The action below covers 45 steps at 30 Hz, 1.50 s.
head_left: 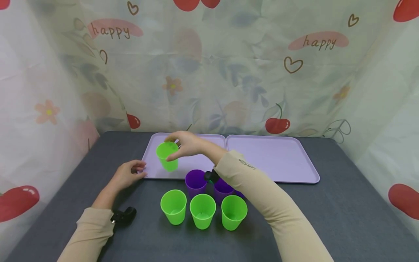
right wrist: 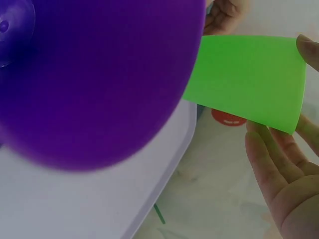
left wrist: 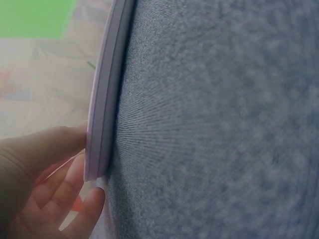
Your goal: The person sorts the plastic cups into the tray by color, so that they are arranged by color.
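In the head view my right hand [head_left: 186, 143] holds a green cup [head_left: 169, 160] upright by its rim over the left lilac tray [head_left: 203, 171]. Thumb and fingers lie on opposite sides of that cup [right wrist: 249, 79] in the right wrist view. At the tray's near left corner is my left hand [head_left: 127, 174], its thumb and fingers gripping the edge [left wrist: 102, 99]. Three more green cups [head_left: 173, 206] stand upright in a row in front. Behind them are purple cups [head_left: 195, 183], partly hidden by my right forearm; one purple cup [right wrist: 99, 89] looms close in the right wrist view.
A second lilac tray [head_left: 268, 158] lies against the right side of the first. Both are on a dark grey tabletop [head_left: 140, 240]. A patterned cloth [head_left: 209, 72] hangs behind and at the sides.
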Available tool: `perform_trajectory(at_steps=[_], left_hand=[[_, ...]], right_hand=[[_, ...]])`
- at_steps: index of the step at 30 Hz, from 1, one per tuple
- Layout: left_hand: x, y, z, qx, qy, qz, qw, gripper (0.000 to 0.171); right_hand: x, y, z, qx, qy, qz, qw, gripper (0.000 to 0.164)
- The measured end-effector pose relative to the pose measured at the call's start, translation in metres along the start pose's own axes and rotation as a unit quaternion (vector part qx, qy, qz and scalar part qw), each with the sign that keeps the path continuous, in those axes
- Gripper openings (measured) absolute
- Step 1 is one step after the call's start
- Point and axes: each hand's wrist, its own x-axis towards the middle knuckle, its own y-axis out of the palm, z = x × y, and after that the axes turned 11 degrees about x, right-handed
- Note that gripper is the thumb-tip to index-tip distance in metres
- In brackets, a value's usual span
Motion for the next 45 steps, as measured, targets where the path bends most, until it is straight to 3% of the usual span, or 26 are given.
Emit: perform_trajectory(at_steps=[6, 33, 45], left_hand=[[0.001, 0.000, 0.001, 0.002, 0.002, 0.002, 1.0000, 0.037], [0.002, 0.000, 0.000, 0.015, 0.000, 0.003, 0.9999, 0.038], [0.001, 0.000, 0.001, 0.016, -0.001, 0.006, 0.9998, 0.038]], right_hand=[[0.010, 0.006, 0.001, -0.032, -0.019, 0.004, 0.999, 0.060], [0.029, 0.030, 0.000, -0.100, 0.010, 0.017, 0.995, 0.059], [0.027, 0.027, 0.000, -0.062, 0.039, 0.024, 0.997, 0.066]])
